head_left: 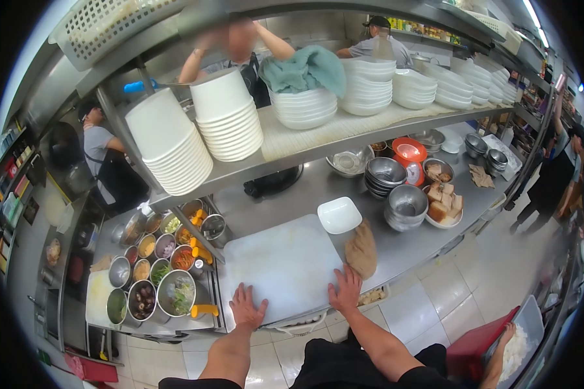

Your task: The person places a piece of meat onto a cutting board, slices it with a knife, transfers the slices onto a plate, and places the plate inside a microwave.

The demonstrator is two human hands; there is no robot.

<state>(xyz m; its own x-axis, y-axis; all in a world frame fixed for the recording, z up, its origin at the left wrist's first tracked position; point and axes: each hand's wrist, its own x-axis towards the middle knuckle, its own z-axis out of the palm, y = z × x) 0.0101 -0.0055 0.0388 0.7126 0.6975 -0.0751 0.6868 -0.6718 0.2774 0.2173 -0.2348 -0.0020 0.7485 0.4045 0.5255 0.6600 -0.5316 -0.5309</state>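
A large white cutting board lies on the steel counter in front of me. My left hand rests flat on its near left corner, fingers spread, holding nothing. At the near right edge of the board is my right hand, also with fingers apart and nothing in it. Just beyond that hand lies a crumpled brown cloth. A square white dish sits at the board's far right corner, apart from both hands.
Left of the board stand several steel pots of chopped ingredients. On the right are stacked steel bowls and a plate of bread chunks. The shelf above holds stacked white bowls. Other people work around; one's hand is at lower right.
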